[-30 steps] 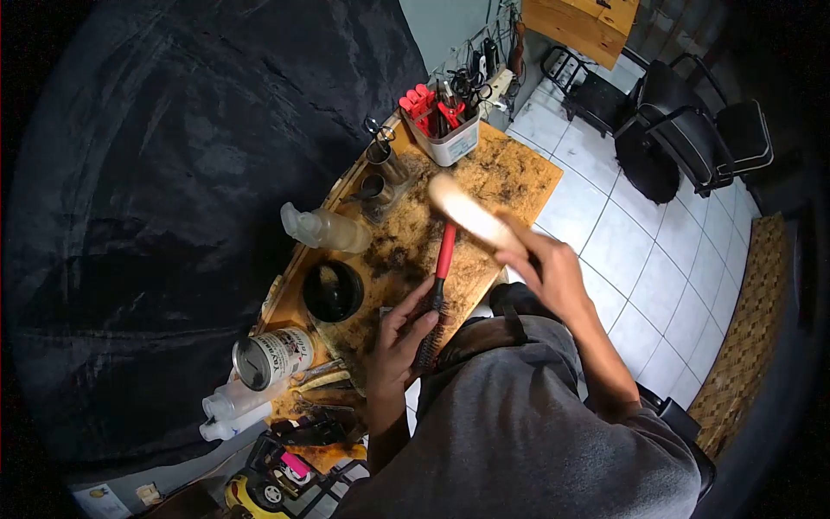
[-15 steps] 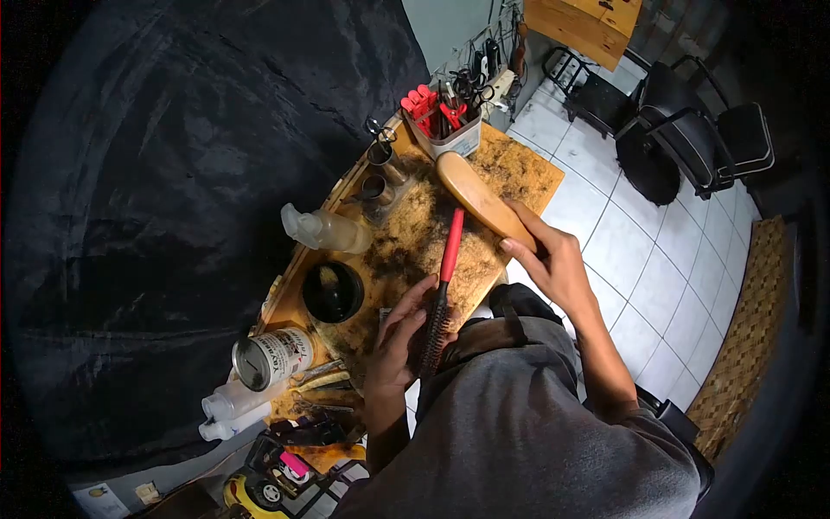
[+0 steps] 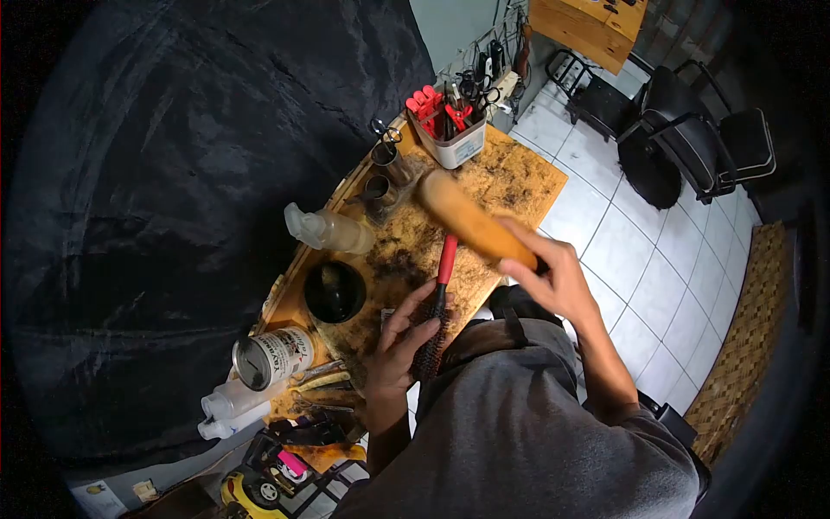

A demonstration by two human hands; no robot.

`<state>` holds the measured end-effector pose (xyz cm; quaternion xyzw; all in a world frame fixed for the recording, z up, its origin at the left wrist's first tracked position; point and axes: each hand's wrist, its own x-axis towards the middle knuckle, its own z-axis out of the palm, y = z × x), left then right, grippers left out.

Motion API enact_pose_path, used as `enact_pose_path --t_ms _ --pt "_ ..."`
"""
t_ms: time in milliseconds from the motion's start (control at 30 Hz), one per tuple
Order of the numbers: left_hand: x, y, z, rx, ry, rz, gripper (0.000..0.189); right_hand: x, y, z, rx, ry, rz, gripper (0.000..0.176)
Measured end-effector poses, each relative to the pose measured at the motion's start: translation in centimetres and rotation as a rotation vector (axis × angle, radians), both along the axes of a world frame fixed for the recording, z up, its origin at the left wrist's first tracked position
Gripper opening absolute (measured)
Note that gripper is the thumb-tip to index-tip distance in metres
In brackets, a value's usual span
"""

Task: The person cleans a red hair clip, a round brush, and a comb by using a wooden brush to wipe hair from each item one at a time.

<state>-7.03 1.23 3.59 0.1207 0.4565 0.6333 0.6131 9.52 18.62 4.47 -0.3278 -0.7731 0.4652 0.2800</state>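
My left hand (image 3: 396,350) is closed around a round hairbrush (image 3: 447,259), its red handle pointing up and away and its dark bristled barrel beside my fingers. In my right hand (image 3: 560,275) is a wooden-backed brush (image 3: 474,225), gripped at its near end and smeared by motion. Its smooth back faces up, so the underside is hidden. The wooden brush passes just over the tip of the red handle in this view. Both brushes are held above the near edge of a wooden table (image 3: 540,177) strewn with dark hair clippings.
On the table stand a bin (image 3: 458,149) of red clips and scissors, metal cups (image 3: 380,192), a spray bottle (image 3: 328,231), a black bowl (image 3: 335,291) and a large can (image 3: 273,356). A black chair (image 3: 683,112) is on the tiled floor at right.
The wooden brush has swung left and downward, nearer the red handle, with my right hand. The round hairbrush has dropped slightly in my left hand.
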Motion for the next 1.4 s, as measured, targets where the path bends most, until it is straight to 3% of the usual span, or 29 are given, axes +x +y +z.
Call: enact_pose_path --t_ms 100,167,267,367,400,500,533,600,633,733,833,867,900,967,1000,1033,1100,1133,1167,1267,1333,1400 --pt "-0.1 -0.1 -1.1 0.022 0.013 0.058 0.055 0.3 -0.9 -0.3 0.019 0.089 0.372 0.051" --pt "-0.9 -0.7 -1.8 -0.045 0.070 0.024 0.059 0.3 -0.9 -0.3 -0.036 -0.069 0.437 0.052" --pt "-1.6 -0.8 -1.5 0.029 0.002 -0.084 0.054 -0.2 -0.3 -1.9 0.190 -0.076 0.059 0.052" --pt "-0.9 -0.5 -0.9 0.048 -0.013 -0.040 0.053 -0.1 0.6 -0.8 0.061 -0.032 -0.046 0.049" --pt "-0.7 -0.3 -0.4 0.045 -0.012 -0.039 0.053 -0.1 0.4 -0.8 0.059 -0.031 -0.045 0.049" --pt "-0.4 0.4 0.2 0.011 -0.042 0.012 0.054 0.4 -0.8 -1.1 0.024 0.111 0.310 0.050" --pt "-0.6 0.2 -0.5 0.056 -0.072 0.002 0.055 0.5 -0.9 -1.0 0.025 0.110 0.310 0.050" --pt "-1.0 -0.1 -0.7 0.099 -0.102 -0.001 0.056 0.4 -1.0 -0.7 -0.053 -0.093 0.442 0.051" --pt "-1.2 -0.2 -0.7 0.071 -0.096 -0.018 0.057 0.4 -0.9 -0.8 -0.053 -0.093 0.446 0.051" --pt "-1.1 -0.1 -0.4 0.086 -0.121 -0.029 0.059 0.1 -0.1 -1.8 0.112 -0.064 0.021 0.052" --pt "-0.4 0.6 0.3 0.111 -0.124 0.002 0.060 0.1 0.0 -0.6 0.085 0.029 -0.009 0.051" --pt "-0.3 0.7 0.4 0.098 -0.099 0.032 0.060 0.6 -0.2 0.3 -0.079 -0.069 0.104 0.047" --pt "-0.3 0.5 0.4 0.097 -0.099 0.031 0.060 0.7 -0.5 0.1 -0.080 -0.069 0.102 0.047" --pt "-0.6 0.4 -0.1 0.053 -0.162 -0.022 0.064 0.6 -0.9 -0.1 -0.038 0.100 0.432 0.048" --pt "-0.7 0.4 -0.5 0.053 -0.163 -0.022 0.064 0.7 -0.8 0.8 -0.092 -0.069 0.480 0.049" --pt "-0.8 0.4 -1.1 0.124 -0.273 -0.028 0.063 0.5 -0.7 0.1 -0.094 -0.069 0.481 0.049" --pt "-0.8 0.2 -1.1 0.197 -0.382 -0.032 0.063 0.0 -0.5 -1.9 0.184 0.027 0.219 0.051" --pt "-0.6 0.1 -0.6 0.138 -0.052 -0.090 0.060 0.3 -0.2 -0.8 0.042 -0.166 0.133 0.051" --pt "-0.4 0.0 -0.3 0.078 0.278 -0.147 0.058 0.0 0.1 -1.6 0.138 -0.074 0.027 0.050" --pt "-0.1 0.0 -0.6 0.028 0.144 -0.084 0.052 0.2 0.3 -0.8 -0.002 -0.061 -0.035 0.048" --pt "0.0 -0.1 -1.0 0.023 0.109 -0.077 0.052 0.8 -0.3 -1.0 0.043 0.107 0.201 0.047" --pt "-0.1 0.0 -1.3 0.053 0.236 -0.008 0.051 1.0 -0.9 -0.2 -0.001 0.006 0.404 0.050"
